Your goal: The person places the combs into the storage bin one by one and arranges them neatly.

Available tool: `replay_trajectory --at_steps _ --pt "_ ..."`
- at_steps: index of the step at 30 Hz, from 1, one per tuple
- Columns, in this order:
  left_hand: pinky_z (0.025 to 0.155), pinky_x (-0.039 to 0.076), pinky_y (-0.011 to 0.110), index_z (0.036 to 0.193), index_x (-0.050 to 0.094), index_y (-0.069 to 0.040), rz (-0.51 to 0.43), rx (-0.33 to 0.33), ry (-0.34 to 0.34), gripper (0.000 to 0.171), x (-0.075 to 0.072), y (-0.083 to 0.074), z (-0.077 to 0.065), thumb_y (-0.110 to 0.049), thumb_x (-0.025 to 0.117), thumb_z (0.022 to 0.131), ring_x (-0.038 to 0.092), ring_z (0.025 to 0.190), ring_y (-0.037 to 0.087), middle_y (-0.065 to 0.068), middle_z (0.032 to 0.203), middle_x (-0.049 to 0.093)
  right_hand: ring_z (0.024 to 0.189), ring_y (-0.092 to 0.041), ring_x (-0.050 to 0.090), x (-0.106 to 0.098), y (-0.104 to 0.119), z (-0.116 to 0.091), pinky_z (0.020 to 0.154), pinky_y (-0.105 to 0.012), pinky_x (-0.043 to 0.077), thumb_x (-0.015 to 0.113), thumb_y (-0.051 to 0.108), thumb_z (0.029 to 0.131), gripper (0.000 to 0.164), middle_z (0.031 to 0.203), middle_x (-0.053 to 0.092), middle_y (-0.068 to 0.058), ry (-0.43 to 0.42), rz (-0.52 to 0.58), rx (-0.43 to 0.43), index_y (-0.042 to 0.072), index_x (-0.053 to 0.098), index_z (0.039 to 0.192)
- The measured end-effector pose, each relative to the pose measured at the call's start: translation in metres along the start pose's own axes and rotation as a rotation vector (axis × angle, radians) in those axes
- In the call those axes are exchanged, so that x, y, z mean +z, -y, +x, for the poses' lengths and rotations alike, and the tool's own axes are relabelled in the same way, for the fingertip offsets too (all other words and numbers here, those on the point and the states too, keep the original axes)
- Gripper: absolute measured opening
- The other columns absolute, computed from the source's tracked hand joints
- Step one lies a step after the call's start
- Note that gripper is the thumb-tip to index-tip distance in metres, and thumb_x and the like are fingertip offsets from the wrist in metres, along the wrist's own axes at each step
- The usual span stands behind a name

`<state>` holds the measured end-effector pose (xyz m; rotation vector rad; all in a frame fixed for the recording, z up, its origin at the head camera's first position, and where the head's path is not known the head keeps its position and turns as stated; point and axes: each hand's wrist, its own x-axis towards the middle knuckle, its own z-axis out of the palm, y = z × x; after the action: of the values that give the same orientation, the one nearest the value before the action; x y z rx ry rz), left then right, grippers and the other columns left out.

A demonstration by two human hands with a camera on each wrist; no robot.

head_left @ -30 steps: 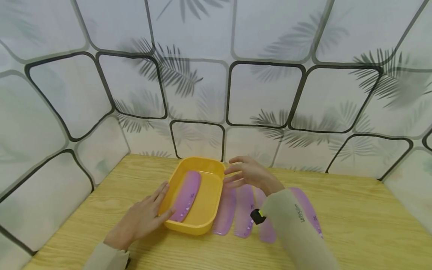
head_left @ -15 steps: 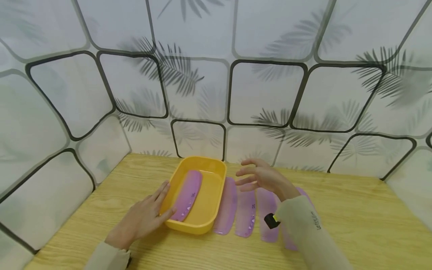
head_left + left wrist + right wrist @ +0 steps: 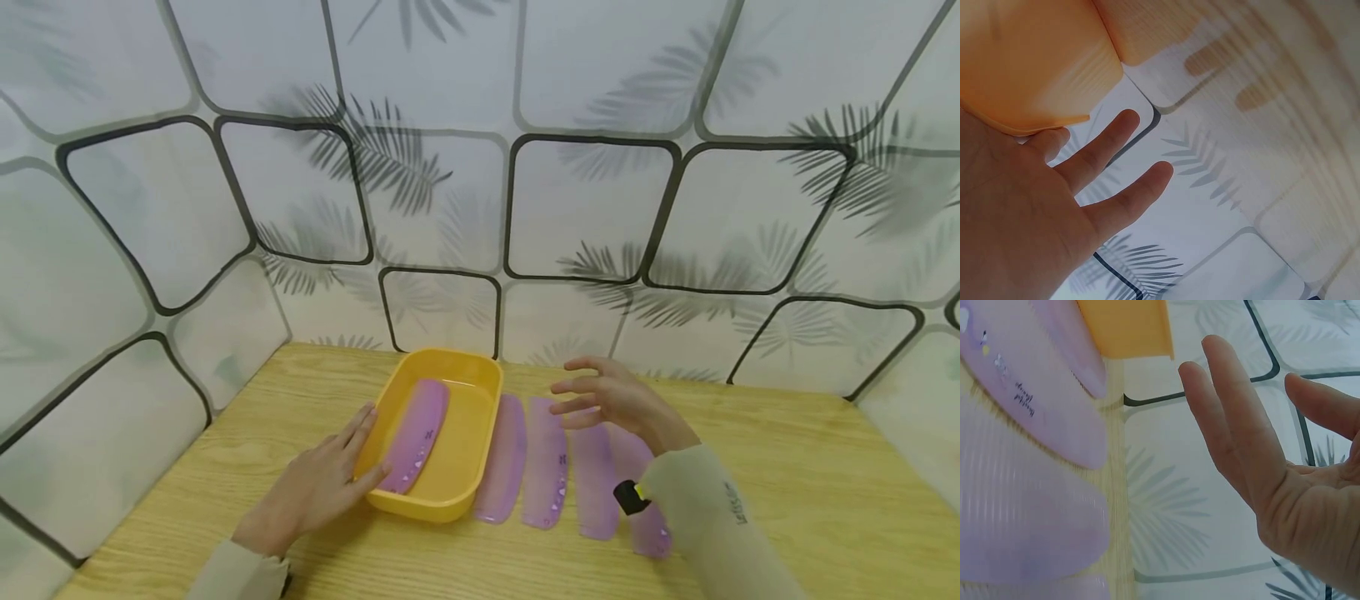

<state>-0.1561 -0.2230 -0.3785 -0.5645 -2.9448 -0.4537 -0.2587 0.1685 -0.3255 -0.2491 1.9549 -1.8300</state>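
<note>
One purple comb (image 3: 417, 437) lies inside the yellow tray (image 3: 467, 500), along its left side. My left hand (image 3: 315, 487) rests against the tray's left wall with its fingers extended; the left wrist view shows the orange-tinted tray wall (image 3: 1035, 69) by the fingers. Several more purple combs, among them one beside the tray (image 3: 501, 467) and another with printed marks (image 3: 546, 475), lie side by side on the table. Above their far ends hovers my right hand (image 3: 622, 404), fingers spread and holding nothing. It partly covers the rightmost comb (image 3: 651, 529).
The wood-grain table (image 3: 810, 492) meets a patterned back wall (image 3: 585, 208) just behind the tray. A side wall (image 3: 82, 275) closes off the left. Bare tabletop shows right of the combs.
My right hand has moved rightwards, away from the tray's right rim and over the row of combs. My left hand, the tray and the combs stay where they were.
</note>
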Motion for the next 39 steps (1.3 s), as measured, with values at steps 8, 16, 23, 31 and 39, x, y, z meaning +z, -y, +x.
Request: replay_trajectory --at_steps 8,16,23,31,39 --pt "0.101 0.046 0.061 0.155 0.030 0.007 -0.010 -0.006 0.009 0.078 0.001 0.000 0.000 -0.049 0.049 0.105 0.052 0.127 0.051 0.023 0.161 0.029 0.105 -0.036 0.070 -0.011 -0.006 -0.007 0.083 -0.047 0.060 0.054 0.008 0.104 0.065 0.136 0.053 -0.033 0.003 -0.048 0.000 -0.012 0.016 0.153" --pt "0.100 0.047 0.060 0.155 0.030 0.007 -0.003 0.006 -0.002 0.078 0.001 -0.001 0.000 -0.049 0.049 0.105 0.052 0.126 0.050 0.023 0.161 0.031 0.105 -0.035 0.070 -0.023 -0.007 -0.016 0.086 -0.049 0.059 0.051 0.007 0.105 0.065 0.143 0.043 -0.040 -0.002 -0.049 0.010 -0.012 0.012 0.154" --pt "0.101 0.046 0.060 0.156 0.029 0.007 -0.002 -0.006 0.008 0.078 0.000 -0.002 0.001 -0.049 0.049 0.105 0.052 0.126 0.050 0.023 0.161 0.029 0.105 -0.035 0.070 -0.033 -0.011 -0.020 0.086 -0.048 0.059 0.051 0.008 0.105 0.065 0.143 0.043 -0.041 -0.015 -0.061 0.018 -0.013 0.012 0.154" --pt "0.101 0.045 0.061 0.156 0.029 0.007 -0.013 -0.011 0.021 0.078 -0.001 -0.003 0.002 -0.049 0.049 0.105 0.052 0.126 0.051 0.023 0.161 0.030 0.102 -0.032 0.071 -0.044 -0.016 -0.028 0.085 -0.047 0.059 0.052 0.008 0.105 0.066 0.140 0.047 -0.038 -0.047 -0.085 0.047 -0.012 0.013 0.154" --pt "0.101 0.046 0.061 0.156 0.029 0.007 -0.012 -0.019 0.015 0.078 -0.001 -0.003 0.000 -0.049 0.049 0.105 0.051 0.128 0.050 0.023 0.161 0.030 0.100 -0.030 0.072 -0.053 -0.016 -0.031 0.083 -0.046 0.060 0.053 0.009 0.105 0.069 0.136 0.054 -0.033 -0.059 -0.111 0.065 -0.012 0.010 0.155"
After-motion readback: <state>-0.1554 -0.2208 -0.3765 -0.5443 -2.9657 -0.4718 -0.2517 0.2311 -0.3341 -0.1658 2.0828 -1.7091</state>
